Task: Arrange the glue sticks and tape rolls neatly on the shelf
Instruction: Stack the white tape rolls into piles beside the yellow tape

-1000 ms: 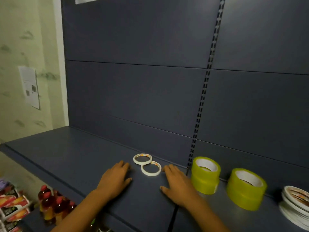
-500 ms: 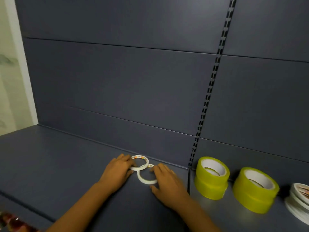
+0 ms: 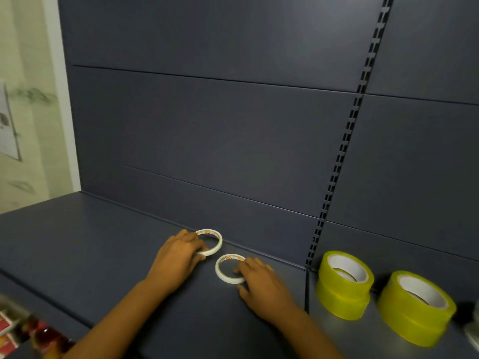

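Dark blue-grey shelf (image 3: 90, 255) is being backed by slatted panels and a slotted upright (image 3: 344, 141). Rear white tape ring (image 3: 215, 242) is being pinched by the left hand (image 3: 176, 257); front white tape ring (image 3: 228, 269) is being pinched by the right hand (image 3: 261, 286). Two yellow-green tape stacks (image 3: 344, 283) are being kept rightward.

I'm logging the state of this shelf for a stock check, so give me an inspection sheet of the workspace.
Surface: dark grey metal shelf, slotted upright at its back panel.
Job's things: two thin white tape rings, far one near the back panel, near one apart from it; two stacks of wide yellow-green tape rolls, left and right. No glue sticks seen.
Clutter: pale object at right edge, cut off.
Grippers: left hand grips the far ring; right hand has fingers on the near ring.
Cables: nothing seen.
Surroundings: pale wall with a paper sheet; red-capped bottles below.
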Demonstrator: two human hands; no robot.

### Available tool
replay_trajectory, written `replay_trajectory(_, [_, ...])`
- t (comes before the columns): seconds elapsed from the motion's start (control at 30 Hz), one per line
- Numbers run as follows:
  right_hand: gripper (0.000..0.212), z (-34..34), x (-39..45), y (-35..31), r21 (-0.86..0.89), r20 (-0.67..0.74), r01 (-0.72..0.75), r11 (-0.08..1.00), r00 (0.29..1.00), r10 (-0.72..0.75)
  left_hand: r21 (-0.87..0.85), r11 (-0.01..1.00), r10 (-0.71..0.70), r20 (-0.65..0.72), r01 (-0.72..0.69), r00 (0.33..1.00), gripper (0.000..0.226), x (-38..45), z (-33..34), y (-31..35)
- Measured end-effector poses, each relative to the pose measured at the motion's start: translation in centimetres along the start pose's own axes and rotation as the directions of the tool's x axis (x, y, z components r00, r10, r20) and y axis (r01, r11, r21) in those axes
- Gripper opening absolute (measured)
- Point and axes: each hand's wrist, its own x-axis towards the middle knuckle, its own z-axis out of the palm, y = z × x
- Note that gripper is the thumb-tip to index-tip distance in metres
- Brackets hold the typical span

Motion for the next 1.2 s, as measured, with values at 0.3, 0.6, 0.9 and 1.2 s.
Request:
replay_trajectory(0.3, [0.020,0.0,0.6,-0.5,-0.070,0.038,-0.004,0.998,0.999,0.007,0.030,0.998,-0.061,-0.003,0.061,0.998,0.013,-1.7,-2.2,-0.1])
replay_trajectory(0.6, [0.022,-3.9,-3.6,1.5,-0.148,-0.118,0.036,0.988,0.991,-0.054,0.001,1.000,0.003,-0.069,-0.003,0.998,0.013,-0.9,-4.4,5.3])
replay_trajectory(0.9, [0.013,-11.1,-14.2,7.4,-0.226,-0.331,-0.049,0.973,0.943,-0.029,-0.135,0.975,0.152,-0.172,-0.176,0.973,0.013,-0.5,-5.7,19.0])
replay_trajectory(1.2, [0.013,-16.4,-29.6,14.6,-0.224,-0.359,-0.222,0.949,0.924,0.131,-0.219,0.915,0.291,-0.228,-0.340,0.929,0.017,-2.0,-2.5,33.5])
